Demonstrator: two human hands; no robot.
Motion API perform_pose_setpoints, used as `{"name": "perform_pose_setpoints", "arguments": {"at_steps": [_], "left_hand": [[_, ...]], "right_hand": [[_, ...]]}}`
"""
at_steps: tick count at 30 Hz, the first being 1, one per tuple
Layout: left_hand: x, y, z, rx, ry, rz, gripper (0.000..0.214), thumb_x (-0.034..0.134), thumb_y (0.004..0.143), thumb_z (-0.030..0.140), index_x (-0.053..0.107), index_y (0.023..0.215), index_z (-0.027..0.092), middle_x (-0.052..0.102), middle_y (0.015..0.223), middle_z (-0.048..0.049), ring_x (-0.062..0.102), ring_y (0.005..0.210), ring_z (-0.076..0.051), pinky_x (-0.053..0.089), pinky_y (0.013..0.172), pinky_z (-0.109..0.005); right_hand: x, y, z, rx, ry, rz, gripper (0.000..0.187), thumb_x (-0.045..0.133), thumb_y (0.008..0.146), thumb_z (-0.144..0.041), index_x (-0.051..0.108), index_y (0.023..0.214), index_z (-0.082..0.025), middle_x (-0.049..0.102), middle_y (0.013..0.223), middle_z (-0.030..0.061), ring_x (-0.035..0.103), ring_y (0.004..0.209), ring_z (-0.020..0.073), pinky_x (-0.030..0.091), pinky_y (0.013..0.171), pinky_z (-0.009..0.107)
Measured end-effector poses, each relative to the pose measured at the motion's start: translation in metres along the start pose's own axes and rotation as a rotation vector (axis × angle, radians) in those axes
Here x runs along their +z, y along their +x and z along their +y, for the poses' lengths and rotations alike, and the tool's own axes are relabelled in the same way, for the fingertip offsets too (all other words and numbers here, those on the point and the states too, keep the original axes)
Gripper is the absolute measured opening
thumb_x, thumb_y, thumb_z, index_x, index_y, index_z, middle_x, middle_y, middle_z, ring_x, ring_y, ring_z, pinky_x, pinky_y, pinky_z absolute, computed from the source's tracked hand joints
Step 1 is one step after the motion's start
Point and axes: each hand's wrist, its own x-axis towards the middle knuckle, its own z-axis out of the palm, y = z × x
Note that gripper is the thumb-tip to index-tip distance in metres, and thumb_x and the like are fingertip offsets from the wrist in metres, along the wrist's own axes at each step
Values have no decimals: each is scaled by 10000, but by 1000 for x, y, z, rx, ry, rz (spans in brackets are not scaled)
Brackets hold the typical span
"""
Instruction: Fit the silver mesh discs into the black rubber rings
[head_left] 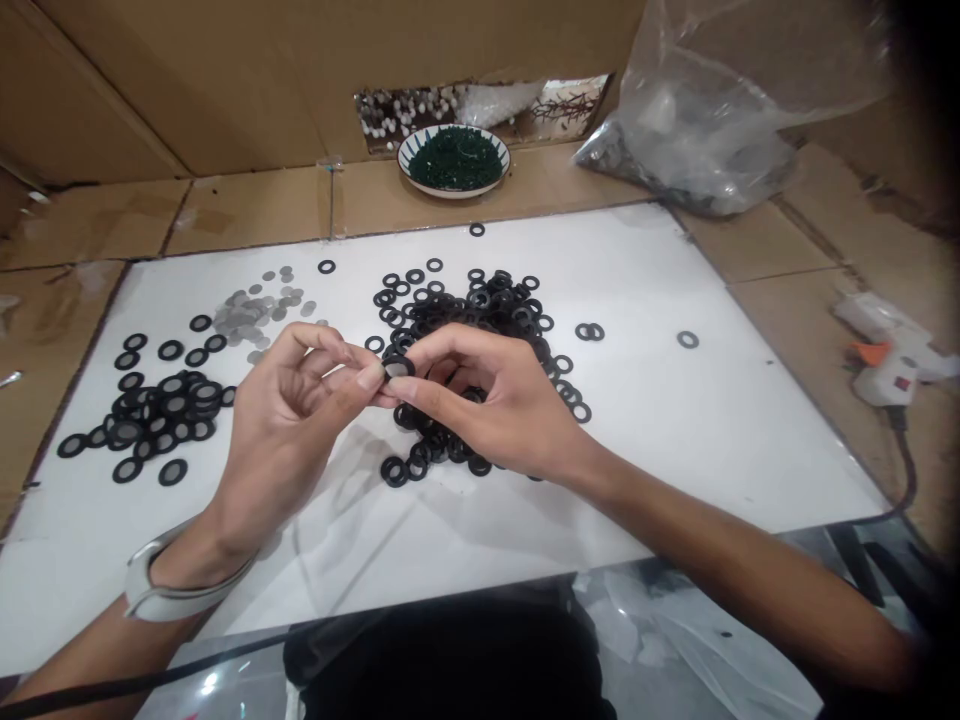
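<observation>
Between both hands, above the white board, is a black ring with a grey disc in its middle. My left hand pinches its left edge between thumb and fingers. On the other edge, the thumb and forefinger of my right hand close on the same ring. Behind and under the right hand spreads a large pile of black rings, partly hidden by it. To the left of my left hand lies a heap of black rings with grey centres. Small grey discs lie scattered beyond the left hand.
A white board covers the cardboard surface. At the back stand a plate of dark green bits and a clear plastic bag. On the right lies a white power socket with a cable. Single rings lie apart.
</observation>
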Motion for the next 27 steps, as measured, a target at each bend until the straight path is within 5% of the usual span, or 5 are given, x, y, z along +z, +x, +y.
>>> {"name": "perform_pose_setpoints", "arguments": {"at_steps": [7,15,27], "left_hand": [[4,-4,1,30,143,8,199,881,989,341,831,1173,282,816,982,-15,810,839,-168,739,855,-309],[2,-9,8,191,486,78,148,877,993,346,889,1138,319,869,1087,1,837,965,-203,734,963,-360],[-4,-4,9,45,467,45,181,890,970,458,878,949,279,829,850,-8,792,757,-190,676,702,-321]], "right_hand": [[7,-3,2,69,142,31,331,919,924,-471,791,1016,-180,815,931,26,729,786,150,589,698,286],[-3,-1,-3,0,-59,-10,216,875,969,-382,810,1020,-182,793,925,16,711,818,145,557,668,254],[-4,-4,-3,-260,-352,-4,82,727,1039,-224,726,972,-177,768,944,9,701,831,130,571,750,267]]}}
